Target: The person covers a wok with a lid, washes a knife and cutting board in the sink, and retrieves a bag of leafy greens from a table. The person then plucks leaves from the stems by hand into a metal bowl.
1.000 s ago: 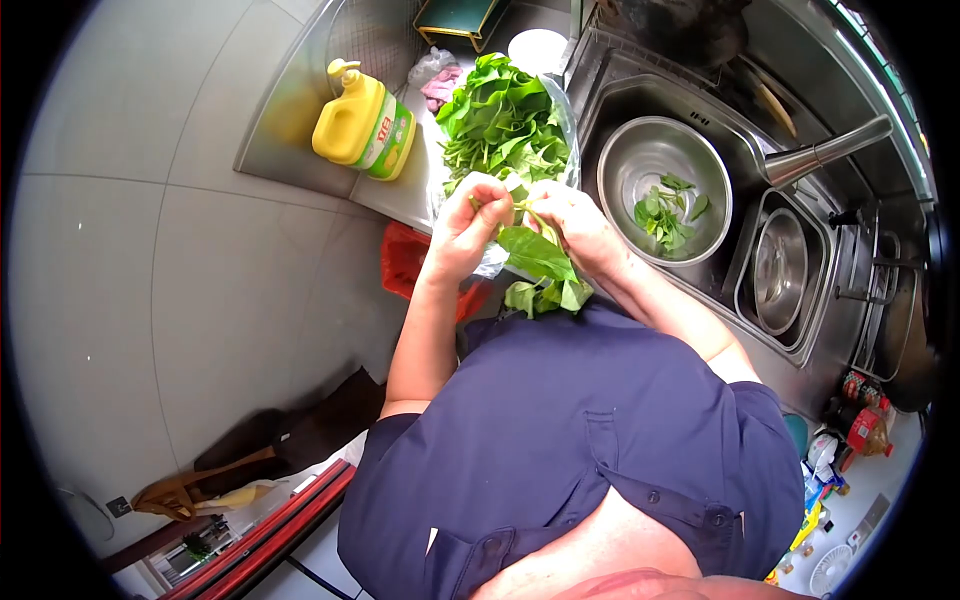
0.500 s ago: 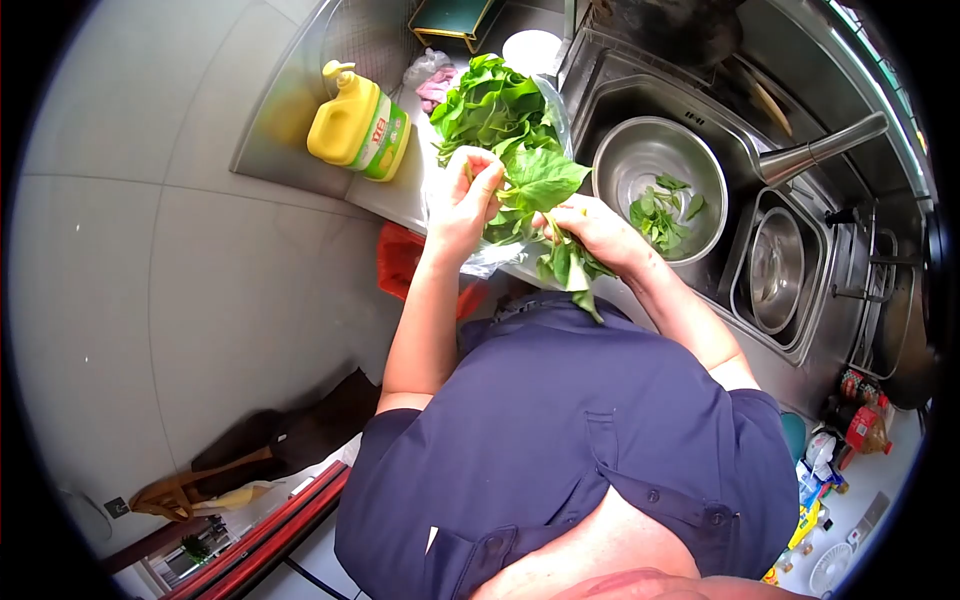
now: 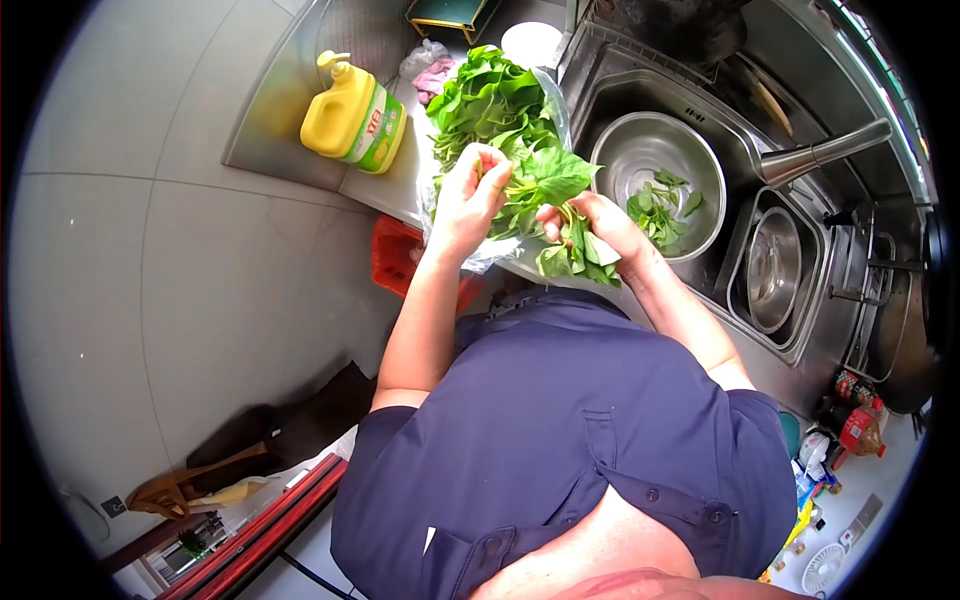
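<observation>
My left hand [image 3: 470,196] is closed, its thumb and fingers pinching the stem of a green leaf [image 3: 556,174] that spreads to its right. My right hand [image 3: 598,222] is wrapped round a small bunch of leafy greens [image 3: 580,254], which droops below the fingers. Just beyond both hands lies a big pile of leafy greens [image 3: 490,98] on a clear plastic bag [image 3: 555,103]. To the right, a steel bowl [image 3: 652,135] in the sink holds some picked leaves [image 3: 660,212].
A yellow soap bottle [image 3: 352,115] stands left of the pile, near a pink cloth [image 3: 434,80] and a white bowl [image 3: 532,45]. The faucet [image 3: 825,152] reaches over the sink from the right, above a smaller steel bowl [image 3: 773,270]. A red bag [image 3: 396,256] hangs below the counter.
My hands have moved apart from where they met. The leaf at my left hand now points right, above the bunch in my right hand. The view has shifted slightly.
</observation>
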A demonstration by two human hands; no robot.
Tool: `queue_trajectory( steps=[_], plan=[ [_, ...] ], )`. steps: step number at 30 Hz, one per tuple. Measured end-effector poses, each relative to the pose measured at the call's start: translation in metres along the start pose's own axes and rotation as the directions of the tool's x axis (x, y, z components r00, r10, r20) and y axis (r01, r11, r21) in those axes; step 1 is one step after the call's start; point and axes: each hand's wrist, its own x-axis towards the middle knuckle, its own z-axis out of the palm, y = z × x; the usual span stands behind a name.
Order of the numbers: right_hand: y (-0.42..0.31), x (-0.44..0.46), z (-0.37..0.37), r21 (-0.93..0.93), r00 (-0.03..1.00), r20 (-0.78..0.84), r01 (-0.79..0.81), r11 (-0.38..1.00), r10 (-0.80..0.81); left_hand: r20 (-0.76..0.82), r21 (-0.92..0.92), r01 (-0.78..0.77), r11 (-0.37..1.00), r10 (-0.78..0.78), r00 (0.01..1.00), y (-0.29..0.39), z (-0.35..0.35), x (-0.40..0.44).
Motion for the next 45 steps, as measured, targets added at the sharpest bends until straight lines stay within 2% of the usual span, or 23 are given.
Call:
queue_trajectory(
  steps=[2, 5, 10, 13, 14, 15, 16, 18, 20, 24, 26, 29, 30, 32, 34, 36, 38, 40, 41, 42, 43, 44, 45],
  plan=[
    [0.002, 0.001, -0.002, -0.266, 0.998, -0.057, -0.023, 0.964, 0.008, -0.007, 0.014, 0.004, 1.000, -0.004, 1.000, 0.001, 0.003, 0.000],
    [0.004, 0.001, 0.001, -0.356, 0.997, -0.008, 0.066, 0.932, -0.074, 0.048, -0.078, 0.058, 0.995, -0.055, 0.997, 0.001, 0.005, 0.000],
    [0.011, 0.004, -0.003, -0.699, 0.984, -0.055, 0.082, 0.710, -0.168, 0.212, 0.136, 0.127, 0.983, -0.154, 0.965, 0.004, 0.020, -0.004],
    [0.016, -0.003, -0.003, -0.677, 0.948, -0.168, 0.088, 0.730, -0.271, 0.336, 0.363, -0.177, 0.915, 0.049, 0.941, 0.005, 0.018, -0.006],
    [0.018, -0.003, -0.007, -0.650, 0.931, -0.158, 0.154, 0.745, -0.330, 0.393, 0.488, -0.194, 0.851, -0.016, 0.919, 0.012, 0.019, -0.006],
    [0.022, -0.004, -0.013, -0.784, 0.834, -0.019, 0.330, 0.525, -0.552, 0.394, 0.461, -0.201, 0.865, 0.004, 0.919, 0.008, 0.021, -0.007],
    [0.024, -0.005, -0.016, -0.698, 0.843, -0.093, 0.324, 0.639, -0.530, 0.389, 0.435, -0.205, 0.877, 0.023, 0.921, 0.002, 0.023, -0.007],
    [0.019, -0.005, -0.007, -0.475, 0.875, -0.202, 0.305, 0.826, -0.440, 0.268, 0.142, 0.071, 0.987, -0.108, 0.957, -0.007, 0.022, -0.008],
    [0.001, -0.012, 0.006, -0.050, 0.908, -0.224, 0.353, 0.934, -0.355, 0.355, -0.390, 0.165, 0.906, -0.017, 0.935, -0.018, 0.020, -0.007],
    [-0.031, -0.027, -0.042, -0.316, 0.784, -0.225, 0.502, 0.805, -0.578, -0.184, -0.577, -0.308, 0.757, 0.247, 0.951, 0.024, -0.049, -0.017],
    [-0.041, -0.036, -0.081, -0.750, 0.676, -0.242, 0.325, 0.576, -0.696, -0.249, -0.513, -0.398, 0.761, 0.312, 0.917, 0.030, -0.109, -0.032],
    [-0.027, -0.039, -0.161, -0.868, 0.705, -0.397, -0.081, 0.489, -0.588, -0.582, -0.248, -0.295, 0.923, 0.102, 0.807, 0.017, -0.158, -0.062],
    [-0.017, -0.040, -0.184, -0.859, 0.734, -0.454, -0.209, 0.467, -0.506, -0.627, -0.226, -0.192, 0.955, 0.008, 0.779, 0.000, -0.169, -0.068],
    [0.004, -0.049, -0.212, -0.920, 0.778, -0.358, -0.389, 0.052, -0.516, -0.702, -0.216, 0.026, 0.976, -0.174, 0.691, -0.054, -0.187, -0.077],
    [0.006, -0.049, -0.205, -0.906, 0.765, -0.356, -0.423, -0.003, -0.536, -0.756, -0.185, 0.268, 0.945, -0.311, 0.576, -0.128, -0.193, -0.079],
    [0.003, -0.039, -0.191, -0.931, 0.736, -0.302, -0.366, 0.019, -0.606, -0.636, -0.101, 0.545, 0.832, -0.475, 0.608, -0.186, -0.191, -0.083],
    [-0.016, -0.022, -0.134, -0.945, 0.721, -0.250, -0.327, 0.000, -0.647, -0.604, 0.472, 0.514, 0.716, -0.162, 0.780, -0.261, -0.192, -0.086],
    [-0.026, 0.000, -0.072, -0.985, 0.686, -0.169, -0.085, 0.153, -0.708, -0.636, 0.544, 0.738, 0.399, -0.377, 0.673, -0.227, -0.171, -0.081],
    [-0.030, 0.009, -0.042, -0.979, 0.708, -0.103, 0.050, 0.195, -0.698, -0.657, 0.540, 0.748, 0.385, -0.363, 0.661, -0.191, -0.159, -0.075],
    [-0.030, 0.019, -0.021, -0.988, 0.714, 0.047, 0.136, 0.072, -0.699, -0.682, 0.528, 0.672, 0.519, -0.212, 0.700, -0.150, -0.143, -0.072],
    [-0.025, 0.030, -0.001, -0.959, 0.711, 0.071, 0.241, 0.148, -0.699, -0.687, 0.599, 0.539, 0.593, 0.034, 0.726, -0.142, -0.142, -0.065],
    [-0.032, 0.043, 0.011, -0.921, 0.668, 0.379, 0.343, -0.187, -0.640, -0.665, 0.674, 0.395, 0.625, 0.280, 0.693, -0.134, -0.143, -0.057],
    [-0.030, 0.057, 0.022, -0.881, 0.674, 0.474, 0.366, -0.301, -0.567, -0.574, 0.745, 0.232, 0.625, 0.425, 0.700, -0.108, -0.135, -0.050]
  ],
)
